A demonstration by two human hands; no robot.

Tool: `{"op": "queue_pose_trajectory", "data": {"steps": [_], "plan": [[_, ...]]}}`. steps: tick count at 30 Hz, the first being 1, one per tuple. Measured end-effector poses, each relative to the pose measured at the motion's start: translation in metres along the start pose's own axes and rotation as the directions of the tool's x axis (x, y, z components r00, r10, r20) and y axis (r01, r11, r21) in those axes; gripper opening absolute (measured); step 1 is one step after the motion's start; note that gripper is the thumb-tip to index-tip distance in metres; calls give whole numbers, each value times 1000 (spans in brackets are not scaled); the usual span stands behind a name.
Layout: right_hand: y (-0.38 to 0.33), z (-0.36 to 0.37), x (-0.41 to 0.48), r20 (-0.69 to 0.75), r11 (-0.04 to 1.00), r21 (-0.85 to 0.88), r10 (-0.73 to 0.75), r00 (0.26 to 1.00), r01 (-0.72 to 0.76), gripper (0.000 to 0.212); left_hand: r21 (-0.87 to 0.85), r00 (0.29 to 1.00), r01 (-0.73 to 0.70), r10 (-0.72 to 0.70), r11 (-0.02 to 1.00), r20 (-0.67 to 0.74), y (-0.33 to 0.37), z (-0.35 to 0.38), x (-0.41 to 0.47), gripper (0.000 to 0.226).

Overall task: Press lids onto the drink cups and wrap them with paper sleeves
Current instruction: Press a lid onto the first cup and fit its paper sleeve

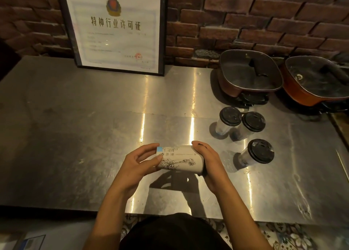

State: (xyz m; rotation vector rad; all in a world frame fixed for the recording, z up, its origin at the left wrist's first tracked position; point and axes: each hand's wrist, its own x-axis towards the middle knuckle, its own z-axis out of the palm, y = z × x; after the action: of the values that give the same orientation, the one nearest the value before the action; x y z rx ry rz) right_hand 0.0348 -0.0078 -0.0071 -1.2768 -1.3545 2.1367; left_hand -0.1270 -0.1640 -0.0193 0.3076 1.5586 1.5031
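I hold a drink cup on its side above the steel counter, wrapped in a white paper sleeve (179, 160) printed with black line drawings. My left hand (140, 162) grips the cup's bottom end, thumb on the sleeve. My right hand (206, 158) covers the lid end, where a bit of black lid shows under the fingers. Three clear cups with black lids stand upright to the right: two touching at the back (227, 120) (249, 125) and one nearer (256, 153). None of these three wears a sleeve.
The steel counter (94, 136) stretches left and front. A framed certificate (115, 29) leans on the brick wall at the back. Two electric pots with glass lids (249, 72) (317, 80) stand at the back right. A thin stick (341, 164) lies at the right edge.
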Motion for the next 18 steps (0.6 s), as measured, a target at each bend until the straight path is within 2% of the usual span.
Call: {"op": "queue_pose_trajectory", "data": {"steps": [3, 7, 12, 16, 18], "plan": [[-1, 0, -1, 4, 1000, -8, -8, 1000, 8, 26, 23, 998, 17, -16, 1000, -58, 1, 7, 2, 47], [-4, -1, -2, -3, 1000, -1, -17, 1000, 17, 29, 15, 999, -12, 13, 1000, -33, 0, 4, 4, 39], [-5, -3, -3, -16, 999, -25, -46, 999, 46, 28, 46, 999, 38, -37, 998, -35, 1, 8, 2, 48], [-5, -5, -3, -30, 999, -18, -39, 999, 38, 28, 46, 1000, 25, -26, 999, 3, 1, 3, 0, 38], [-5, -4, -4, -36, 999, 1, -42, 998, 43, 34, 61, 999, 45, -44, 997, -12, 4, 6, 0, 41]]}}
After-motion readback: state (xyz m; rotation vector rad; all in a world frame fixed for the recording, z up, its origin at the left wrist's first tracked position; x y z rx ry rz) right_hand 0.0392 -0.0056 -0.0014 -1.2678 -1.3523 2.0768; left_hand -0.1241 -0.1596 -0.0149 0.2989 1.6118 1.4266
